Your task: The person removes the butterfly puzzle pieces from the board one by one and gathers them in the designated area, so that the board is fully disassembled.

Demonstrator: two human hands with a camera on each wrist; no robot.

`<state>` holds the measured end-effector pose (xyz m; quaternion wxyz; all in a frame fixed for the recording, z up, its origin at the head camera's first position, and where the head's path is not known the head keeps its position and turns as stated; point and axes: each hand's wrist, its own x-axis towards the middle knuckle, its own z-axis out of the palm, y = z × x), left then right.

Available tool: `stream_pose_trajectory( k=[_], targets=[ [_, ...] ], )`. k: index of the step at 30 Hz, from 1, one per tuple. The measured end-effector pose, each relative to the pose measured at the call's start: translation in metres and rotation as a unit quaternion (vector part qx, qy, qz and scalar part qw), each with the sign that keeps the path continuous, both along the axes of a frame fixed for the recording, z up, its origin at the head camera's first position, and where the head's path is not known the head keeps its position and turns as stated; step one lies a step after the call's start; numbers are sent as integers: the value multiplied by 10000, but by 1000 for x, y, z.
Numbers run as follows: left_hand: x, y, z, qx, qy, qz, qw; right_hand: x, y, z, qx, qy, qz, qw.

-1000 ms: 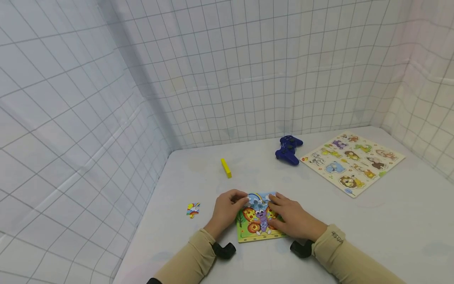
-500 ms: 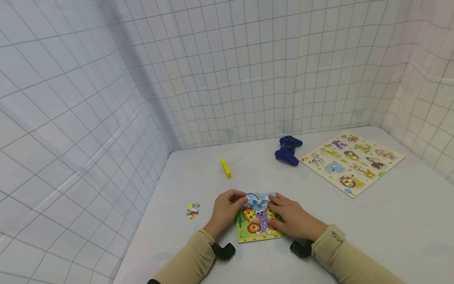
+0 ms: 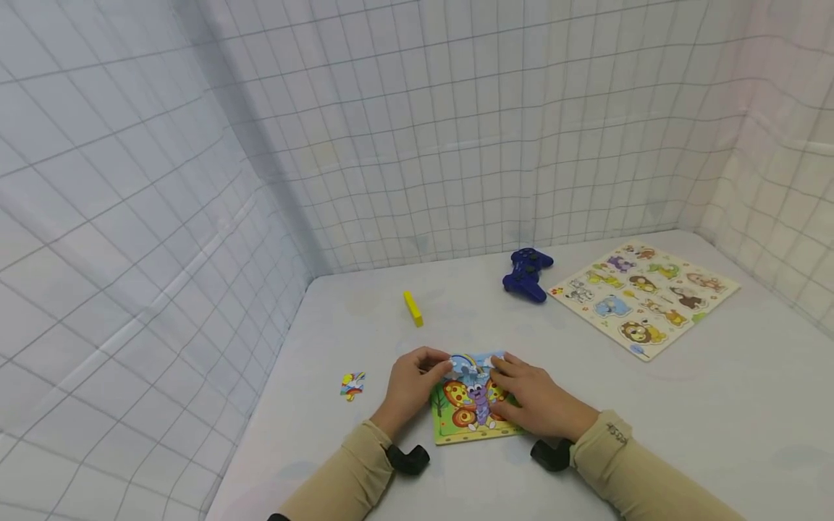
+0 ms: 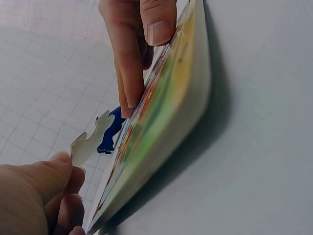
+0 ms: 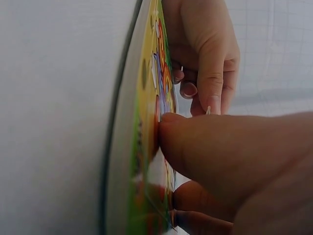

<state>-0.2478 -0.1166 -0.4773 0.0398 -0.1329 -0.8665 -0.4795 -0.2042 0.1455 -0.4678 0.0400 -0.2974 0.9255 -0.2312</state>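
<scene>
My left hand point(image 3: 409, 383) pinches a jigsaw piece point(image 4: 94, 143) between thumb and fingertips, over the upper left part of a small butterfly puzzle board point(image 3: 449, 438). In the left wrist view the piece's pale side shows, tilted and raised off the board's face. My right hand point(image 3: 542, 396) rests on the right side of the board, fingers spread and fairly straight; its thumb point(image 5: 183, 139) presses the picture near the butterfly. The board lies flat on the white table, its right part hidden under this hand. Another jigsaw piece point(image 3: 352, 384) with bright colours lies off to the left.
Farther back on the table lies a yellow stick-shaped block point(image 3: 413, 309). A blue game controller point(image 3: 526, 275) sits beyond the board, beside a large animal puzzle board point(image 3: 641, 300) at the right. Grid-patterned cloth walls point(image 3: 417, 130) enclose the table.
</scene>
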Motion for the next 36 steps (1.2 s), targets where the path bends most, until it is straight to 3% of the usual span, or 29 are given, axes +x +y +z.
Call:
stream_pose_trajectory(
  k=[6,11,20,29,36],
  targets=[
    [0,-5,0,131,53,44,9999,0,1,0,10,0,4,10000],
    [0,-16,4,54,35,266,9996,0,3,1,32,77,60,9999],
    [0,-58,11,-352,326,731,9962,-1,3,-1,-23,12,119,9999],
    [4,-109,30,-676,401,1140,9904,-1,2,-2,52,-7,82,10000],
    [3,-123,31,-833,219,982,9914,0,1,0,44,-77,21,10000]
  ],
)
